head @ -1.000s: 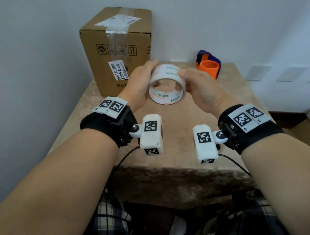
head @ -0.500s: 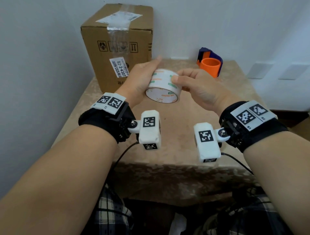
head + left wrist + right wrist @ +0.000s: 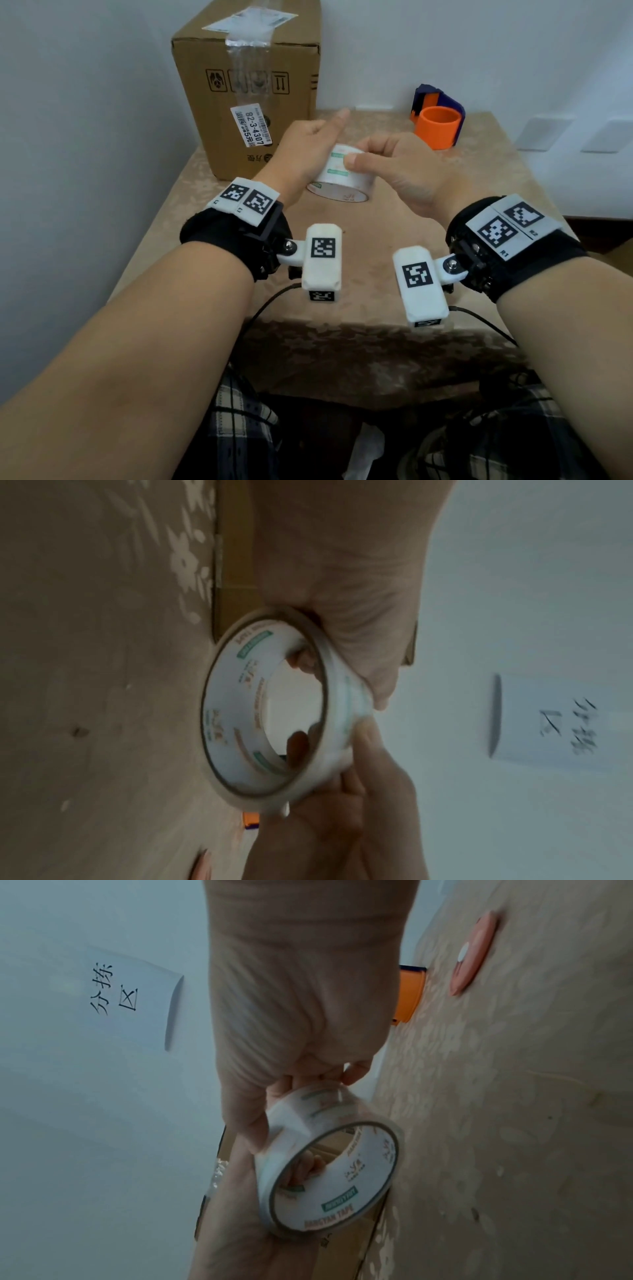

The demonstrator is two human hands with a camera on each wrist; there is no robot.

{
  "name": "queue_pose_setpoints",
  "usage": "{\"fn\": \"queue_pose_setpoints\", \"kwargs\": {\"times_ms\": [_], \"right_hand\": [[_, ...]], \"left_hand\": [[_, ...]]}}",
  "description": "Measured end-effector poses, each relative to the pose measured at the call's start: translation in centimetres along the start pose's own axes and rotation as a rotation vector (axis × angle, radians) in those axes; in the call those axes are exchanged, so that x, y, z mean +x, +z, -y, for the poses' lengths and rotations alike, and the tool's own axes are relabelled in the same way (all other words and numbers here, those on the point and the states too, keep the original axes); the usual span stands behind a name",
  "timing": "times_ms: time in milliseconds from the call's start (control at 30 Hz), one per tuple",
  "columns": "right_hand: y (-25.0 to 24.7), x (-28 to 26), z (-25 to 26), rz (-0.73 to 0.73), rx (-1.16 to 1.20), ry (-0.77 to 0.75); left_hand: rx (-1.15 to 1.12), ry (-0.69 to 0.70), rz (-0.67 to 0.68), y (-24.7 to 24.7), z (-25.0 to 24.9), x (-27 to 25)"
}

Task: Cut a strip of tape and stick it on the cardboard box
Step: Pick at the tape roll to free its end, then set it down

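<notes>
A white tape roll (image 3: 339, 181) with green print is held between both hands, low over the table and in front of the cardboard box (image 3: 250, 85). My left hand (image 3: 318, 147) grips its left side, with the index finger pointing out past it. In the left wrist view a fingertip shows inside the core of the roll (image 3: 270, 710). My right hand (image 3: 363, 154) pinches the right side, its thumb pressed on the outer wrap and the other fingers curled. The right wrist view shows the roll (image 3: 329, 1164) tilted. No loose tape end is visible.
The box stands at the table's back left, with old clear tape and labels on its top and front. An orange and purple tape dispenser (image 3: 438, 126) sits at the back right. A flat pink round object (image 3: 474, 953) lies on the patterned tablecloth (image 3: 342, 257). Walls close in behind and to the left.
Both hands have lowered the roll toward the table and tipped it from upright to nearly flat. My right thumb has moved onto the top of the outer wrap.
</notes>
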State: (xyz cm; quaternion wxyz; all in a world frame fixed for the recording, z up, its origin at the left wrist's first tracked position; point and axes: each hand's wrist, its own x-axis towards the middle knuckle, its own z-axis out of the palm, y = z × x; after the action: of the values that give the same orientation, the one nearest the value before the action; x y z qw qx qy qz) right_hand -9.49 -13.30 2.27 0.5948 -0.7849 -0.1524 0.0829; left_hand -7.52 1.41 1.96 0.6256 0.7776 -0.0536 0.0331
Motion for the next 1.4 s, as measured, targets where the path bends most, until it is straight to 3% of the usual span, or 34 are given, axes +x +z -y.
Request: {"fn": "queue_pose_setpoints", "kwargs": {"times_ms": [133, 233, 400, 533, 633, 833, 1100, 1167, 1300, 1400], "right_hand": [[-0.2, 0.1, 0.1, 0.022, 0.032, -0.013], [-0.4, 0.1, 0.1, 0.039, 0.021, -0.007], [-0.1, 0.3, -0.4, -0.004, -0.096, 0.016], [0.1, 0.2, -0.2, -0.020, -0.118, -0.006], [-0.1, 0.1, 0.1, -0.009, -0.099, -0.005], [-0.6, 0.1, 0.5, 0.037, -0.024, -0.005], [-0.9, 0.0, 1.0, 0.043, 0.091, -0.029], [-1.0, -0.1, 0.9, 0.048, 0.063, -0.017], [-0.7, -0.2, 0.2, -0.044, -0.031, 0.037], [-0.2, -0.1, 0.2, -0.095, -0.060, 0.063]], "left_hand": [[-0.250, -0.154, 0.018, -0.9, 0.5, 0.2], [-0.286, -0.182, 0.024, -1.3, 0.9, 0.2], [0.140, 0.019, 0.051, -0.2, 0.5, 0.1], [0.256, 0.128, 0.029, 1.2, 0.2, -0.2], [0.144, 0.090, -0.010, 0.9, 0.2, -0.1], [-0.262, -0.146, 0.040, -0.6, 0.4, 0.1], [-0.642, -0.244, 0.063, -1.1, 0.1, -0.4], [-0.557, -0.232, 0.053, -1.1, 0.0, -0.2], [-0.017, -0.046, 0.082, -0.8, 0.0, -0.1], [0.064, 0.042, 0.130, 0.3, 0.4, -0.3]]}}
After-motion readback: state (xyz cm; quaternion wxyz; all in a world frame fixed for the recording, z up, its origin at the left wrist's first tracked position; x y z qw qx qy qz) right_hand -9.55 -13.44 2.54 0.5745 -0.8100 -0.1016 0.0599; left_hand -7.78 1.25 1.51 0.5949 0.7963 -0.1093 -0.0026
